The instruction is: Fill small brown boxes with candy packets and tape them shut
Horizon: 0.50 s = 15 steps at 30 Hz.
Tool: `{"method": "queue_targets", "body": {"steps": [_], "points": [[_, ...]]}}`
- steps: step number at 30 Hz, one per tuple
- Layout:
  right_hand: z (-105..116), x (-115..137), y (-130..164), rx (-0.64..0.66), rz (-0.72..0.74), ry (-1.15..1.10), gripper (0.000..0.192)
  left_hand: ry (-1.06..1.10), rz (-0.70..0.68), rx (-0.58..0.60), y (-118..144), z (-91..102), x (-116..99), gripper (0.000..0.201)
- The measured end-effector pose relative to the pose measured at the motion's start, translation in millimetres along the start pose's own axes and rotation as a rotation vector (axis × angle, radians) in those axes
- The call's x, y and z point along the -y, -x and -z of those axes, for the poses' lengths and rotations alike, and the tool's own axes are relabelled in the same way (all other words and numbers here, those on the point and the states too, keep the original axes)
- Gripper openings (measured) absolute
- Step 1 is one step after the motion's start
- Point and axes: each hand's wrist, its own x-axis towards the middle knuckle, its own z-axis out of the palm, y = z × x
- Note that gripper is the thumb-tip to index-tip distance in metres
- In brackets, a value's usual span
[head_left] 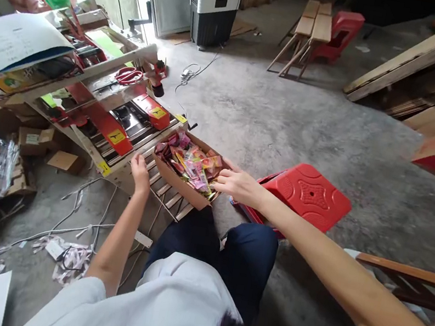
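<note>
An open cardboard box (181, 180) filled with small, colourful packets (196, 165) rests on the roller end of a machine, in front of my knees. At the box's right end, my right hand (235, 184) has its fingers bent over the rim, with some fingertips at the packets. My left hand (140, 173) is beside the near left corner of the box, at the machine's edge. Its fingers are loosely bent and apart, and nothing shows in them. Whether it touches the box is unclear.
The carton-sealing machine (125, 114) stands left, with red scissors (129, 76) and papers (21, 41) on top. A red plastic stool (304, 194) is close on my right. Cables (78, 223) and scraps lie on the floor left. An air cooler (213, 6) stands behind.
</note>
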Motion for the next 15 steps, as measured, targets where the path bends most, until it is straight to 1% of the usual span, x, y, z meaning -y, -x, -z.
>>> {"method": "queue_targets", "body": {"steps": [1, 2, 3, 5, 6, 7, 8, 9, 11, 12, 13, 15], "points": [[-2.0, 2.3, 7.1, -0.038, -0.05, -0.033, 0.025, 0.006, -0.029, -0.006, -14.3, 3.1, -7.3, 0.06], [-5.2, 6.6, 14.9, -0.098, -0.121, -0.08, 0.023, 0.019, -0.059, 0.032, -27.7, 3.6, -15.5, 0.061], [-10.0, 12.1, 22.1, -0.173, -0.207, -0.136, 0.03, 0.032, -0.092, 0.113, -39.5, 1.9, -24.3, 0.063], [-24.3, 24.5, 29.5, -0.324, -0.403, -0.232, 0.063, 0.027, -0.157, 0.357, -56.4, -4.9, -41.4, 0.063], [-32.9, 29.9, 28.1, -0.37, -0.49, -0.257, 0.077, -0.001, -0.183, 0.465, -61.5, -8.4, -49.1, 0.06], [-41.2, 34.2, 22.6, -0.389, -0.566, -0.265, 0.084, -0.044, -0.209, 0.548, -64.9, -11.3, -55.9, 0.056], [-48.4, 37.1, 13.5, -0.376, -0.631, -0.258, 0.087, -0.094, -0.238, 0.609, -67.2, -13.2, -61.7, 0.051], [-53.8, 38.6, 1.6, -0.335, -0.684, -0.242, 0.088, -0.145, -0.271, 0.65, -69.1, -14.1, -66.5, 0.048], [-57.9, 38.9, -26.1, -0.212, -0.773, -0.194, 0.085, -0.24, -0.348, 0.732, -73.9, -14.1, -74.4, 0.043], [-57.0, 38.6, -39.4, -0.157, -0.812, -0.171, 0.084, -0.291, -0.388, 0.79, -77.1, -14.0, -78.1, 0.042], [-55.1, 38.7, -51.1, -0.116, -0.847, -0.149, 0.082, -0.347, -0.422, 0.864, -80.8, -14.2, -81.9, 0.041], [-50.5, 40.2, -67.3, -0.079, -0.898, -0.11, 0.081, -0.464, -0.453, 1.048, -87.9, -16.8, -91.1, 0.04]]}}
